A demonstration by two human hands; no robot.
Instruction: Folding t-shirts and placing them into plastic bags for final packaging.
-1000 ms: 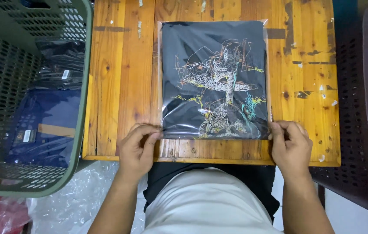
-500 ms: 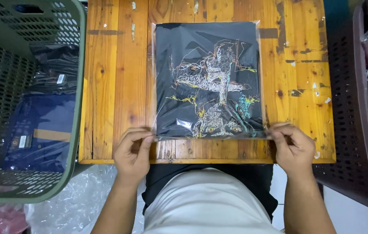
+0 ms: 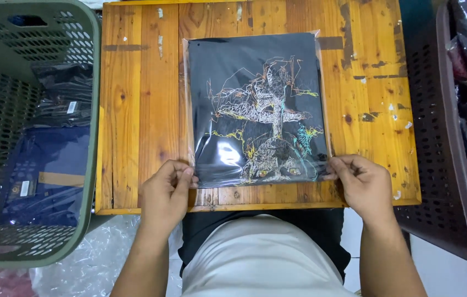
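Since half a second ago the bagged shirt [image 3: 255, 110] has barely shifted on the counter [image 3: 140, 110], and both hands stay at its near corners, much as before. The shirt is black with a scribbled, many-coloured print, sealed in a clear plastic bag and lying flat in the middle of the counter. The left hand [image 3: 164, 195] pinches the near left corner of the bag, thumb and fingers [image 3: 181, 176] closed on the plastic edge. The right hand [image 3: 364, 187] grips the near right corner the same way, fingers curled over the edge. Glare on the plastic near the left hand blurs part of the print. The green basket [image 3: 2, 137] to the left is cut off by the frame; inside it lie dark blue and black bagged clothes, hard to make out through the holes. The dark brown basket [image 3: 442, 137] on the right is also cut off and holds more dark bagged items. The counter is worn orange wood with paint flecks and tape marks. Crumpled clear plastic [image 3: 90, 258] lies on the floor below the green basket.
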